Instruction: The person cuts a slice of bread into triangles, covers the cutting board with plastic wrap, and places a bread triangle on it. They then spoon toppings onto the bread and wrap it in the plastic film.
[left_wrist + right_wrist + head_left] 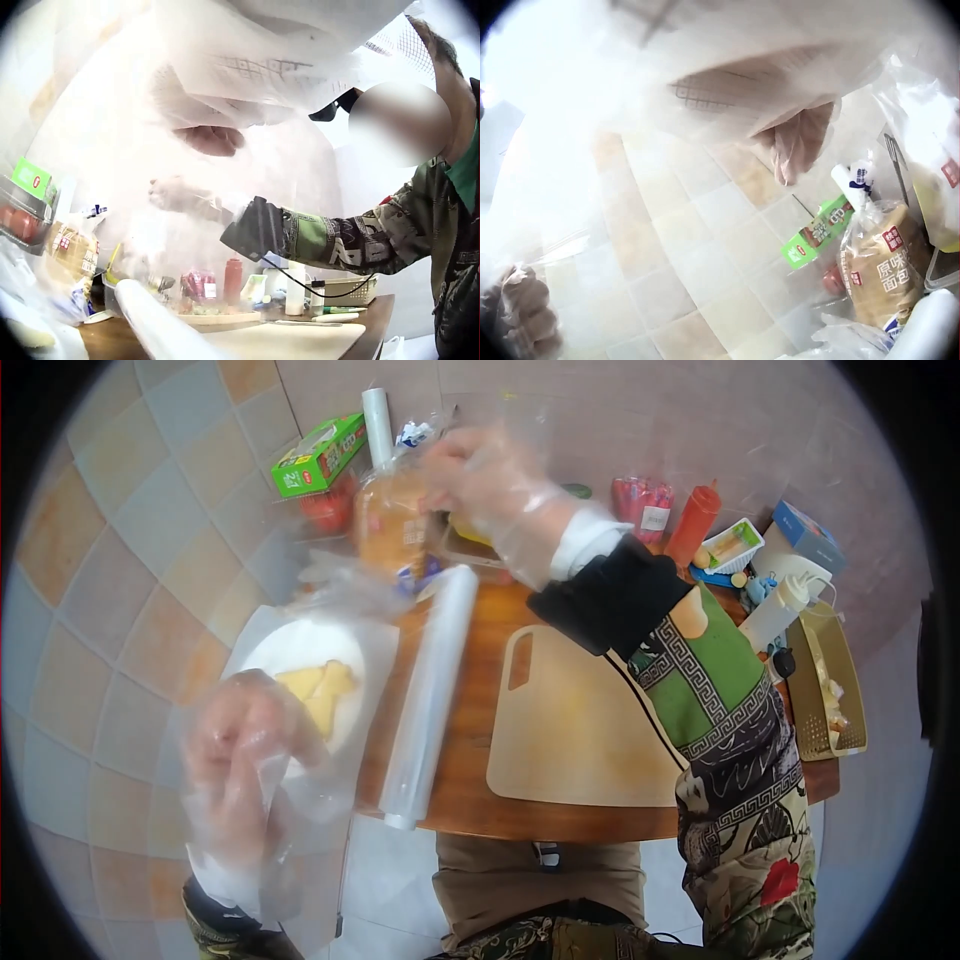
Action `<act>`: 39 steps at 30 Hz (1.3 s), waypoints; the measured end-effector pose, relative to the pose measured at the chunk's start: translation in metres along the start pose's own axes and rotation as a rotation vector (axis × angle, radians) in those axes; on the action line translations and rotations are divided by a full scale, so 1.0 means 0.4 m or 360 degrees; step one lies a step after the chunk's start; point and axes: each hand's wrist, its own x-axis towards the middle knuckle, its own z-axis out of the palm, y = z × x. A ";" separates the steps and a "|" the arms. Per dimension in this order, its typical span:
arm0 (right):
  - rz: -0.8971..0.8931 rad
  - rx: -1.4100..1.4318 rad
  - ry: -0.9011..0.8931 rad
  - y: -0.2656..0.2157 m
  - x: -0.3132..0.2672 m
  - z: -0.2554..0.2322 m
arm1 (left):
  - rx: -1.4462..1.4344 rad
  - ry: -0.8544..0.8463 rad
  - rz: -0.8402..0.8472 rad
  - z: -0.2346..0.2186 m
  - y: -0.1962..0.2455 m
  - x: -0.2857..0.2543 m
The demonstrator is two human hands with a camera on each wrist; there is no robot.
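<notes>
My left hand (pixel 243 745) is by the plate (pixel 295 643), right hand (pixel 505 490) near the upright, neck-up bread bag (pixel 392 530); fingers bent, grip unclear.

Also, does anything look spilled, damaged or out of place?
Only mildly: the long plastic roll lies loose on the table beside the cutting board, its near end at the edge, where it might get knocked. No spill or damage shows.

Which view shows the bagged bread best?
The right wrist view: the bread looks large there, with readable print. The head view shows it from above, blurrier, beside the right hand; the left wrist view has it small, toward the left edge.
</notes>
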 end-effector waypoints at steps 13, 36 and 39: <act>-0.0010 0.0174 0.0012 -0.015 -0.005 -0.028 | 0.0170 -0.0127 -0.0064 0.036 0.018 0.006; 0.0895 0.0322 0.0205 0.261 -0.388 -0.463 | 0.0517 -0.1213 0.0670 0.590 -0.274 -0.040; 0.0903 0.0443 0.0295 0.290 -0.413 -0.461 | 0.0541 -0.1318 0.0567 0.614 -0.285 -0.048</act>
